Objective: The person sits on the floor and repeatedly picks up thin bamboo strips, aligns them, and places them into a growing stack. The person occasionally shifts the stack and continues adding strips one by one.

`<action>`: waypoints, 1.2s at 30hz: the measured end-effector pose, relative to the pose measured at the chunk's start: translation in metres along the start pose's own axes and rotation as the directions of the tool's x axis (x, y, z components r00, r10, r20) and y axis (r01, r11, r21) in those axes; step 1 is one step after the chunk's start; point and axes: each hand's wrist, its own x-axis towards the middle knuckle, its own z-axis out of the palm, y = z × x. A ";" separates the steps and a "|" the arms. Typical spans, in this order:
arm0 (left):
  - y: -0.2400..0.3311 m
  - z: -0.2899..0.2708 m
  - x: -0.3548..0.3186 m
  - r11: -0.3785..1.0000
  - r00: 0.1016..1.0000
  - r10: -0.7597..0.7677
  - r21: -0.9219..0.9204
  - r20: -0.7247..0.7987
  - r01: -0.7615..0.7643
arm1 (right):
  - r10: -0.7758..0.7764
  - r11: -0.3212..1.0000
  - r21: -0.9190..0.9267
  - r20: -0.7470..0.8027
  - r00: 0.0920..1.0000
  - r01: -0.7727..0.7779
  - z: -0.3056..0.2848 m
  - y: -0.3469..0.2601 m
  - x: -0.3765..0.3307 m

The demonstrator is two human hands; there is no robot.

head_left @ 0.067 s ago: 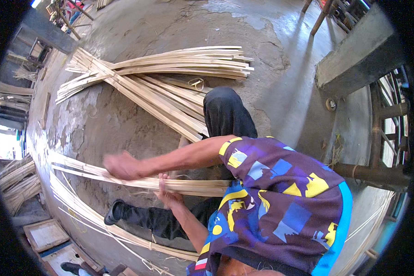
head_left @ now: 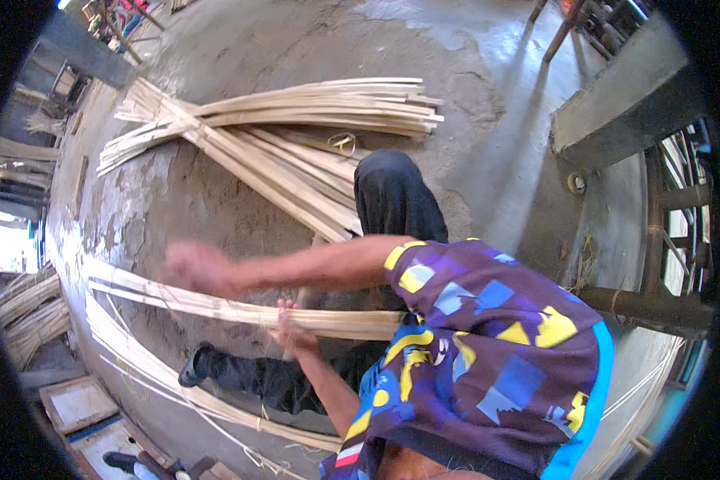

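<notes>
My left hand (head_left: 295, 336) is closed around a bundle of pale bamboo strips (head_left: 344, 323), its fingers curled up over the near side. The bundle reaches from my lap out toward the left, where its strips fan apart. Just above the bundle, toward its left part, is my right hand (head_left: 200, 267). Motion smears its fingers, so whether they grip anything cannot be made out. Below my outstretched leg (head_left: 256, 382) lies a second spread of long, thin strips (head_left: 156, 372) on the floor.
Two crossed bundles of bamboo strips (head_left: 320, 108) lie on the rough floor beyond my bent knee (head_left: 396, 188). A concrete pillar (head_left: 624, 104) stands at the upper right. Wooden frames (head_left: 80, 400) sit at the lower left, below a stack of strips (head_left: 32, 312).
My right hand has moved a little to the left and up, farther off the bundle. The left hand stays at nearly the same place on the strips.
</notes>
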 end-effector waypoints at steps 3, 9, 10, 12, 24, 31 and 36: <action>0.000 -0.009 -0.005 0.999 1.000 -0.021 -0.050 -0.012 0.020 | -0.276 0.957 -0.102 -0.028 0.961 0.272 -0.121 0.015 0.065; 0.013 0.008 -0.009 0.983 0.984 -0.177 -0.058 -0.029 0.175 | -0.345 0.506 -0.861 -0.260 0.902 -0.055 -0.348 0.083 0.027; 0.013 0.016 -0.006 0.985 0.986 -0.165 -0.053 -0.018 0.164 | -0.187 0.426 -0.904 -0.136 0.973 -0.044 -0.351 0.106 0.004; 0.016 0.028 -0.008 0.976 0.977 -0.212 -0.045 -0.004 0.211 | 0.326 0.412 -0.878 -0.105 0.939 -0.242 -0.333 0.152 -0.045; 0.015 0.064 -0.003 0.942 0.962 -0.273 -0.213 -0.026 0.261 | 0.870 0.245 -0.968 0.240 0.430 0.045 -0.467 0.153 -0.246; 0.054 0.086 0.040 0.977 0.973 0.087 -0.207 0.214 -0.042 | 0.805 -0.392 -0.866 -0.486 0.340 -0.310 -0.484 -0.034 -0.216; 0.054 0.048 0.087 0.939 0.986 -0.067 -0.325 0.150 0.113 | 0.260 0.777 -0.538 -0.199 0.945 -0.326 -0.319 -0.047 -0.068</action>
